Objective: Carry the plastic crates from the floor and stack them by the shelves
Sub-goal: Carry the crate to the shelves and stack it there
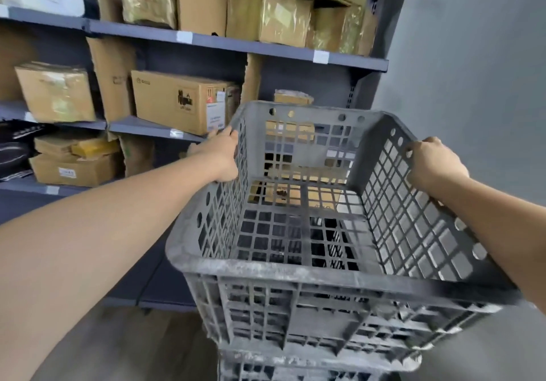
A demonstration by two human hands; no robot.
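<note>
The grey crate [310, 218] sat atop a lower crate [295, 369] beside the shelves [236, 45], left hand [221, 156] and right hand [434, 162] gripping its side rims. Apparently stacking; next, seat it squarely, then release.

This is a stockroom. Dark metal shelves [236, 44] with white label tags hold taped cardboard boxes [180, 100]. A grey plastic crate [295, 271] sits beside them.
</note>
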